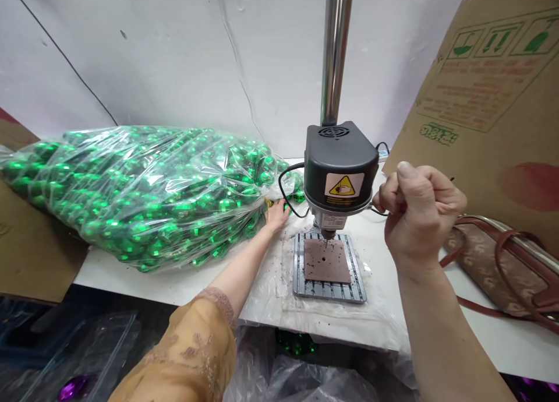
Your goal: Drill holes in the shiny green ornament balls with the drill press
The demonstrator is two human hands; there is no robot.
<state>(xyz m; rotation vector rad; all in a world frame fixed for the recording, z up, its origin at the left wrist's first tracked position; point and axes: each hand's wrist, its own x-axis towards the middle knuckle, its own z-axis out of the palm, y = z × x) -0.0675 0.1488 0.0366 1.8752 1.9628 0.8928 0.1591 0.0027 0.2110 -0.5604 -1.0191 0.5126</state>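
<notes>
My left hand [277, 215] reaches to the mouth of a clear plastic bag [144, 198] full of shiny green faceted balls [262, 175]. Its fingers are stretched out among the balls there, and their tips are partly hidden. In front of me stands a small black bench drill press [340, 163] with a yellow warning label. Beside its head, my right hand [414, 215] is closed in a fist around the drill's lever, most of which the fingers cover. Under the drill bit, a brown square plate [327, 262] with a dark hole lies on the slotted metal base [360, 294].
Dark shavings are scattered over the base and plate. A brown patterned handbag [510, 268] lies on the right before a large cardboard box [493, 99]. Clear plastic sheeting [305, 378] hangs below the white table's front edge [323, 326]. A black cable [282, 183] loops left of the drill.
</notes>
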